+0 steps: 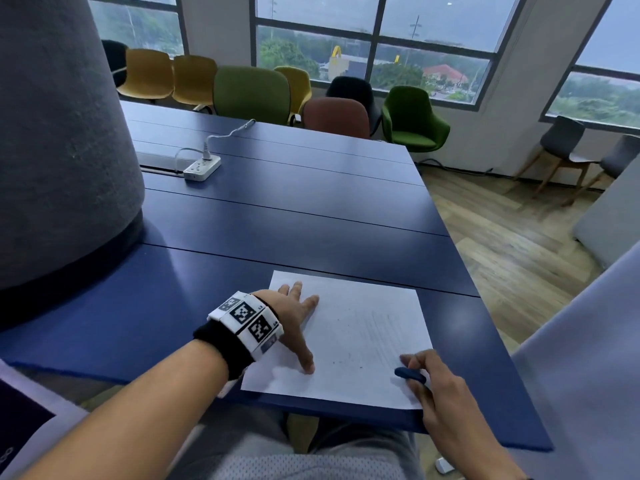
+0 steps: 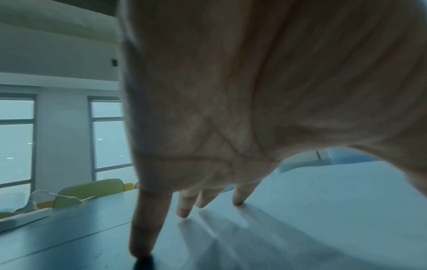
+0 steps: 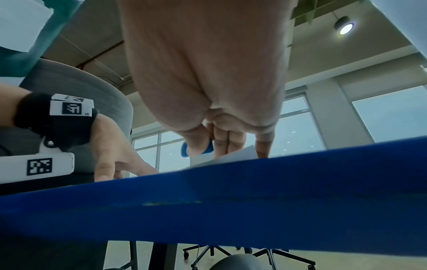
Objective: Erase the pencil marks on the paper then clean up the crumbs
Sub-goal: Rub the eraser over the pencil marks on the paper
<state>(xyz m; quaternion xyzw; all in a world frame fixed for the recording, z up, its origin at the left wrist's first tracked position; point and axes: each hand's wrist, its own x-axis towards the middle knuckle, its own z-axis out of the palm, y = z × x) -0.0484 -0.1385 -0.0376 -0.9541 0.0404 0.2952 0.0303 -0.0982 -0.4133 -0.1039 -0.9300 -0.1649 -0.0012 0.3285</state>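
A white sheet of paper lies near the front edge of the blue table. Faint pencil strokes cover its right half, and dark crumbs dot its lower middle. My left hand lies flat on the sheet's left side with fingers spread, pressing it down; the fingertips touch the paper. My right hand is at the sheet's near right corner and pinches a dark blue eraser between thumb and fingers; the right wrist view shows the eraser just above the paper.
A white power strip with a cable lies far back on the table. A large grey felt column stands at the left. Coloured chairs line the far side. The table's front edge is right under my right wrist.
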